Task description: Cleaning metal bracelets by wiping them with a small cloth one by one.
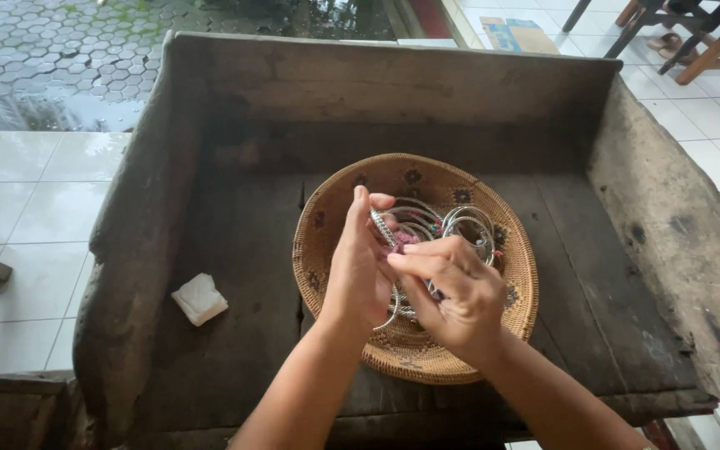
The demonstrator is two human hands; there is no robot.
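Note:
A round woven basket (327, 217) sits in a dark wooden tray-like table (235, 275). Several silver bangles (468, 223) lie inside it. My left hand (358, 267) hovers over the basket and pinches a silver bangle (381, 227) between thumb and fingers. My right hand (453, 287) is right beside it, fingers closed on a small pinkish piece (406, 239) pressed against that bangle. More bangles are partly hidden under both hands.
A folded white cloth (199, 298) lies on the table's left part. High wooden walls (660, 208) ring the table on the back and sides. White floor tiles (35, 200) and wooden chair legs (710, 42) lie beyond.

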